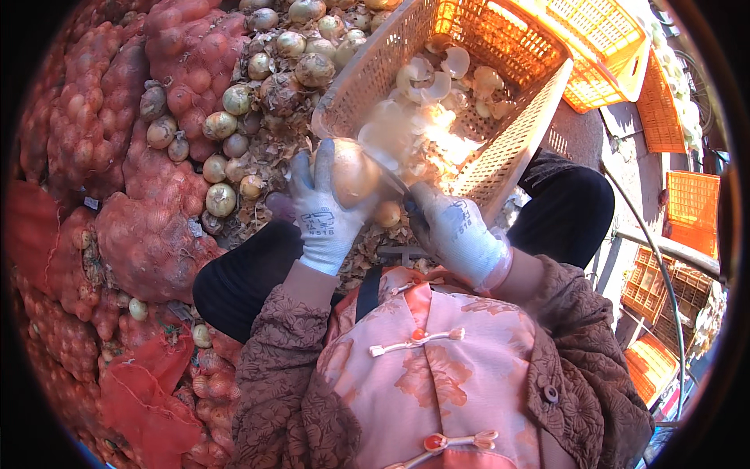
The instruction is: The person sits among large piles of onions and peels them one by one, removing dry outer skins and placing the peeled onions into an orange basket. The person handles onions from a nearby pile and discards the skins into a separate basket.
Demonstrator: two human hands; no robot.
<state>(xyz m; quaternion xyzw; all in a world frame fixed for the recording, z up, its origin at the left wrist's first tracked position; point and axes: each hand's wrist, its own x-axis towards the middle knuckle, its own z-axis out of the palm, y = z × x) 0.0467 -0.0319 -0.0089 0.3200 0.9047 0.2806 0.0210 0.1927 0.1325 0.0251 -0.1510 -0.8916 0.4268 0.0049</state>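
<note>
My left hand (326, 205), in a white and grey work glove, grips a large yellow onion (353, 171) over the near corner of an orange plastic crate (521, 158). In my gloved right hand (448, 225) is a knife (388, 176), its blade reaching to the onion's right side; its handle is mostly hidden by my fingers. Pale peeled onion layers (425, 82) and dry skins lie in the crate. A smaller onion (388, 214) sits below, between my hands.
Loose onions (236, 99) and dry skins cover the ground ahead and left. Red mesh sacks of onions (155, 246) are heaped at left. More orange crates (603, 53) stand at right, near a metal pole (674, 246) and a dark hose (656, 252).
</note>
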